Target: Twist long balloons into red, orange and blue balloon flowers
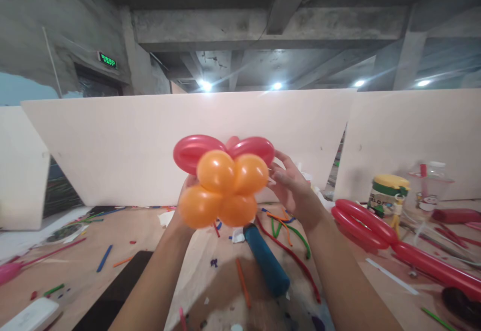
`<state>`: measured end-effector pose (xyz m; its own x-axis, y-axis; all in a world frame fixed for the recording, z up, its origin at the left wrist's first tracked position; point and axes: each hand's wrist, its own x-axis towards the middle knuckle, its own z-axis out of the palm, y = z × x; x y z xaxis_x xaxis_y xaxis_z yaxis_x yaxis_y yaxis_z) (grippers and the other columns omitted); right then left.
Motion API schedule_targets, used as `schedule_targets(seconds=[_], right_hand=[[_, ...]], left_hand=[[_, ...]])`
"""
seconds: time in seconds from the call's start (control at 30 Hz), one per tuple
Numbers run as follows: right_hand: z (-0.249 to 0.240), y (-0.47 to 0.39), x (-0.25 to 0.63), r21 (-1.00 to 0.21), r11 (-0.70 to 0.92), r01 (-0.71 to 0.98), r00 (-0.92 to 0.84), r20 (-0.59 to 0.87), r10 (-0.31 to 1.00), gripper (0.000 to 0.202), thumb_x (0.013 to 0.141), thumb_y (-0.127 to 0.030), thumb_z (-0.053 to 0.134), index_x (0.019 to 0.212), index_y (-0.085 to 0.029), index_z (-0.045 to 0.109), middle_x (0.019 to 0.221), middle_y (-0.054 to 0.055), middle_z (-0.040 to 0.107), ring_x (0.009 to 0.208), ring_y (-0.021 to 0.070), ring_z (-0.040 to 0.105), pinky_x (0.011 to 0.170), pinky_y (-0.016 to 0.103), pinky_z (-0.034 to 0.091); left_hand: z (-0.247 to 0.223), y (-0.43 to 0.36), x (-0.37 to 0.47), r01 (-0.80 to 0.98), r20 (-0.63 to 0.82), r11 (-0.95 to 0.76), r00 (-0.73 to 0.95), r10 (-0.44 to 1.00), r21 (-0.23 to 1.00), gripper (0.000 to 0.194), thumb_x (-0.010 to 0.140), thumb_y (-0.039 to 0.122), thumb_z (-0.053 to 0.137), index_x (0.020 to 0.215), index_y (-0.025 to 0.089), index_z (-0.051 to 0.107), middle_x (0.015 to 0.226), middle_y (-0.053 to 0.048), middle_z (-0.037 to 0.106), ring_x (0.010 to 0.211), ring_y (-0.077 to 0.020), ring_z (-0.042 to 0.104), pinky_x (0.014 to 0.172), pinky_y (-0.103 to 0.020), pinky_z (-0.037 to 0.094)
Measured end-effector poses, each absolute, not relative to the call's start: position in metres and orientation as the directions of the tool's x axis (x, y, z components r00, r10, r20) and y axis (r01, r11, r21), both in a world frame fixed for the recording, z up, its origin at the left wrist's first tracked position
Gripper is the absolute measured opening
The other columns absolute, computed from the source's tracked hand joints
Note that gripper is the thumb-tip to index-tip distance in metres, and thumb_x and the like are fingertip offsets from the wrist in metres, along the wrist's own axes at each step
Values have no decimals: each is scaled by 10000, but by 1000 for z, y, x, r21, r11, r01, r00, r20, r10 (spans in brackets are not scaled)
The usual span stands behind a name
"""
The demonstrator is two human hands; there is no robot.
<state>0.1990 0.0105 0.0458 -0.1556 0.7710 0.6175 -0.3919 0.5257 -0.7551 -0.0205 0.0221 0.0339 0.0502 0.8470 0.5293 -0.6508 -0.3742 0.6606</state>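
Observation:
A twisted balloon figure (217,172) hangs in front of me above the table, with orange round bubbles in a cluster below and red loops on top. Behind its left side is my left hand (185,187), mostly hidden by the orange bubbles, its grip supporting the figure. My right hand (292,187) curls its fingers against the right side, at the red loop and the upper orange bubble. Below the figure lies a blue-teal balloon pump (267,261) on the table.
Loose uninflated balloons, such as a red one (296,256), lie scattered on the wooden table. On the right are an inflated red balloon (432,261) and a yellow-lidded tub (389,193). A dark flat panel (116,291) and white device (30,316) lie left. White boards (124,145) stand behind.

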Motion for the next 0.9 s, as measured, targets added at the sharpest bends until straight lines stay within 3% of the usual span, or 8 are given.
schedule_targets(seconds=[0.17,0.27,0.5,0.73,0.9], right_hand=[[39,14,185,-860,432,-271,-348,506,789,625,703,-351,726,1252,-279,437,1181,89,597,1100,255,555,890,416,469],[38,8,171,-883,426,-196,-400,469,788,577,691,-307,738,1210,-277,488,1141,59,634,1020,244,605,847,385,497],[35,19,189,-833,498,-241,-336,553,763,500,703,-352,724,1163,-230,570,1098,71,665,938,248,644,764,337,520],[32,27,196,-829,467,-308,-322,553,768,512,702,-414,711,1158,-227,574,1059,87,676,915,254,652,696,312,526],[34,23,193,-811,541,-222,-264,584,768,565,668,-410,740,1173,-226,566,1058,85,674,935,261,640,739,346,531]], left_hand=[[40,19,-3,-725,558,-382,3,830,573,392,666,270,750,1037,228,631,1049,-50,680,999,-228,615,836,-314,515],[42,17,6,-723,520,-364,-7,854,587,420,626,259,774,1022,207,646,1018,-63,691,996,-240,616,850,-327,509],[36,22,5,-651,576,-487,-92,812,582,222,634,249,759,844,230,690,888,-24,711,962,-222,627,813,-322,509],[32,18,17,-635,606,-474,-11,795,610,218,741,224,652,956,233,688,1009,-34,697,1038,-220,590,867,-354,481],[36,9,12,-585,568,-412,103,817,699,238,665,346,722,869,225,703,898,-43,713,952,-243,623,796,-354,514]])
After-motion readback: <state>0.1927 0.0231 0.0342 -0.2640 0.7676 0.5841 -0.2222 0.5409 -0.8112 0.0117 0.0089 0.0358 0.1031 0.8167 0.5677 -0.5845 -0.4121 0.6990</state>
